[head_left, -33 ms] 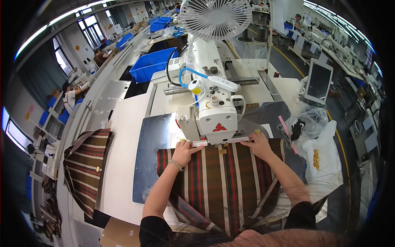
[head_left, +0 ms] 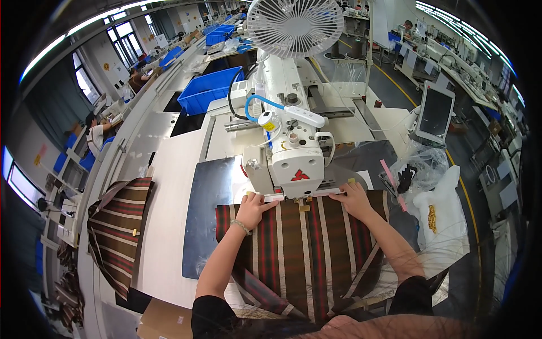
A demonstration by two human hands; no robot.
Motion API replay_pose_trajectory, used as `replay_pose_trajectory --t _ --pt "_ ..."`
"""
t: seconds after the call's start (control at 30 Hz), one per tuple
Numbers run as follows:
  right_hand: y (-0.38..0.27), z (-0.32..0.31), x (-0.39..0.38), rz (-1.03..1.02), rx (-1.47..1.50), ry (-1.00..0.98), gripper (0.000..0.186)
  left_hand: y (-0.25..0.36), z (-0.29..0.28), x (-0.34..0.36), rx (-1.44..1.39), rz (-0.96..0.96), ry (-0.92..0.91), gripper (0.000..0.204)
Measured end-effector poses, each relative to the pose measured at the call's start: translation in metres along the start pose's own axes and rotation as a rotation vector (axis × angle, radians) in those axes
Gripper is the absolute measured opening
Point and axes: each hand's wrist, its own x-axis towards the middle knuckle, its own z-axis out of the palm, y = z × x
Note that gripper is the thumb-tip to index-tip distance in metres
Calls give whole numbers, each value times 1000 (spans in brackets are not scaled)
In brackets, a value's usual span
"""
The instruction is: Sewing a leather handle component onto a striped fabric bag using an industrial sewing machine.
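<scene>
Striped brown, red and cream fabric (head_left: 289, 248) lies spread under the head of a white industrial sewing machine (head_left: 297, 164), draping toward me. My left hand (head_left: 250, 211) holds its far edge left of the needle area, thumb stretched inward along the edge. On the other side, my right hand (head_left: 355, 201) holds the same edge, thumb and index finger pointing inward. Pale strips lie along the edge by both thumbs. A small tan tab (head_left: 305, 208) sits on the fabric just below the needle area. The machine head hides the stitching point.
Another striped fabric piece (head_left: 121, 231) lies on the left of the table. A blue bin (head_left: 210, 90) stands behind it. A screen (head_left: 436, 113) and a plastic bag (head_left: 420, 169) are at the right, near gold-coloured pieces (head_left: 432, 218) on white wrapping. A fan (head_left: 296, 25) is above the machine.
</scene>
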Motion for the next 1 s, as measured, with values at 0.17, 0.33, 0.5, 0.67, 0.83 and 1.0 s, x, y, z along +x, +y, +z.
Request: replay_pose_trajectory --t 0.17,0.33,0.5,0.67,0.83,1.0 --pt "-6 -6 -1 -7 -93 0 33 5 2 0 114 -27 -43 53" --pt "-14 -28 -16 74 18 1 30 19 -6 -4 145 -108 -103 58" --pt "20 -72 -39 281 24 231 18 22 -4 -7 135 -136 -95 56" --pt "121 -94 -99 690 -120 227 19 29 5 -3 142 -118 -50 55" --pt "158 -102 -120 748 -64 -326 35 29 6 -7 145 -142 -49 54" --pt "154 -108 -102 680 -124 -469 26 28 2 -10 155 -161 -49 53"
